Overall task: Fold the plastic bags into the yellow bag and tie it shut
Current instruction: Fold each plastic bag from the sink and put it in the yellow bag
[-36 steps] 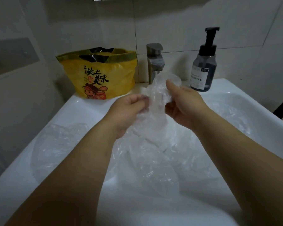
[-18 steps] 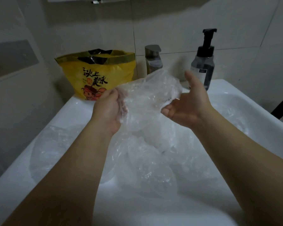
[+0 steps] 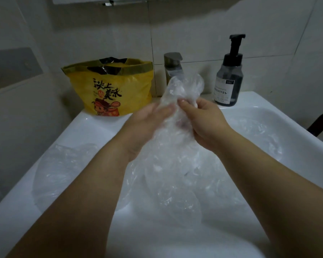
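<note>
A clear plastic bag (image 3: 183, 90) is bunched between both hands above the white sink (image 3: 93, 127). My left hand (image 3: 145, 125) lies against its left side with fingers fairly straight. My right hand (image 3: 203, 120) grips its right side, fingers curled into the plastic. The bag's lower part hangs into a heap of clear plastic bags (image 3: 175, 183) that fills the basin. The yellow bag (image 3: 110, 86) stands open on the sink's back left ledge, printed with red and black characters and a cartoon figure.
A metal faucet (image 3: 172, 66) rises right behind the held bag. A dark soap pump bottle (image 3: 229, 79) stands on the back right ledge. Another clear bag (image 3: 63, 170) drapes over the sink's left rim. Tiled walls enclose the back and left.
My hands were apart with the bag spread between them half a second ago; now they have come together and the bag is squeezed into a narrow bundle.
</note>
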### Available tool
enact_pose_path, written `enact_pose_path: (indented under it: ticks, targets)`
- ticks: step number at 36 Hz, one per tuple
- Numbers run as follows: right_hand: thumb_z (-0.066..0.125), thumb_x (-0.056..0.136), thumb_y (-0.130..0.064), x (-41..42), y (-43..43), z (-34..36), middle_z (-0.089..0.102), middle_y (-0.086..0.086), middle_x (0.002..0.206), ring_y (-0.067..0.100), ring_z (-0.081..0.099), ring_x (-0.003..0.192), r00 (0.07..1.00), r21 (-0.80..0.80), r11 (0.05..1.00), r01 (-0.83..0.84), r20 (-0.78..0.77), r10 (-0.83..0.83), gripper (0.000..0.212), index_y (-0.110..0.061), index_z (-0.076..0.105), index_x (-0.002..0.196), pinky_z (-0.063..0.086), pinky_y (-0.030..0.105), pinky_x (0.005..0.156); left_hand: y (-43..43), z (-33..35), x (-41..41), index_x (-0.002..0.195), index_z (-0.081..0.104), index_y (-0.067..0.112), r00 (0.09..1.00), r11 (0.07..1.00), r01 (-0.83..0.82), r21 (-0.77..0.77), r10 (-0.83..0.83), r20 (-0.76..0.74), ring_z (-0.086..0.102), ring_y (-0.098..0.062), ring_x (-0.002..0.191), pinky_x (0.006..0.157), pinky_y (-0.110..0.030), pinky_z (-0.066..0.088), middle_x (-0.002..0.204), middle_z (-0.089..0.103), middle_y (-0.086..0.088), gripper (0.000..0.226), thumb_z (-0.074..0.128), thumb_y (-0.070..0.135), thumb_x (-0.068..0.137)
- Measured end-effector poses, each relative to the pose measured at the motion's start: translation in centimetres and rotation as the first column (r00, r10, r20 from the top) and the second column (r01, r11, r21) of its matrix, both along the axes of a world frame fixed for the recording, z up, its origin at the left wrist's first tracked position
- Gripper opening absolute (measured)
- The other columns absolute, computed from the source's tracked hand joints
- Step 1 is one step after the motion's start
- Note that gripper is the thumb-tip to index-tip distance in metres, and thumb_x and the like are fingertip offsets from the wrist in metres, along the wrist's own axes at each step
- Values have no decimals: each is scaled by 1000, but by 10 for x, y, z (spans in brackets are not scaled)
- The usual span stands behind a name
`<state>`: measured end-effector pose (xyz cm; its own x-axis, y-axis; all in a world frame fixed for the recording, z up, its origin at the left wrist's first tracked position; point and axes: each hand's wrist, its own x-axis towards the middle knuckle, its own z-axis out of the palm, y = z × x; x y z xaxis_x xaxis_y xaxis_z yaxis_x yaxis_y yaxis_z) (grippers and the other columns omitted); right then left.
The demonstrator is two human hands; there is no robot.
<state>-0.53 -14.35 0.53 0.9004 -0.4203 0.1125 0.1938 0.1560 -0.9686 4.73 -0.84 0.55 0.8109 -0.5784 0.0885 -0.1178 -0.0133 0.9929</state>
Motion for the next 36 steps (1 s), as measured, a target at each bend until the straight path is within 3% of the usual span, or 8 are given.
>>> enact_pose_path:
  ticks: [5,8,19,22,25,27,30,36]
  targets:
    - [59,94,-24,-4,0,5,69,21,107,35,68,98,999,34,999,-15,-29,16,30,2,63,109,54,51,88,-2,-2,8,93,68,16,985,982,-166,-94,162,-56,60,-15,77,82,-35,51,79,63,-1,12,65,27,91]
    - [60,94,-31,-5,-4,7,74,5,88,21,71,84,999,44,999,24,-48,-22,26,-6,64,98,56,39,85,3,0,17,89,67,19,966,962,-202,-182,166,-196,59,-8,68,70,-29,51,75,62,5,17,55,27,97]
    - [60,89,-40,-9,-16,14,71,14,108,31,66,106,991,361,932,-45,-105,88,33,-10,65,102,50,46,96,18,6,27,85,65,22,871,929,-300,-216,174,-458,43,2,33,28,-9,29,52,51,14,16,58,31,96]
    - [63,79,-43,-11,-18,17,68,15,115,35,62,113,968,306,926,-219,-53,246,72,-16,41,142,49,46,97,19,7,26,83,65,16,875,918,-295,-265,147,-462,52,0,36,35,-13,42,50,59,8,22,57,31,96]
    - [56,91,-11,-12,-14,16,62,15,103,22,70,79,970,219,946,-239,9,243,81,-35,8,152,56,41,80,23,4,30,104,71,10,883,902,-340,-265,209,-421,61,-13,80,90,-27,53,102,75,-7,34,62,42,92]
    - [46,94,4,-12,-11,14,59,11,93,17,68,70,987,163,973,-161,7,162,74,-35,18,150,57,37,74,26,6,28,106,72,13,890,894,-324,-311,176,-421,60,-18,89,92,-30,51,112,72,-9,42,59,50,91]
    - [42,94,7,-11,-12,11,62,12,94,35,64,98,997,138,988,-72,0,73,52,-29,45,132,51,52,92,28,11,22,102,71,16,902,883,-207,-421,6,-431,69,-14,72,59,-23,56,90,73,-5,50,42,56,95]
    - [48,93,5,-13,-13,16,66,7,78,20,66,71,999,215,977,11,-38,-3,24,-7,63,79,58,44,79,23,3,26,151,32,29,941,954,-249,-168,198,-273,69,-16,94,85,-37,57,100,72,0,61,58,25,96]
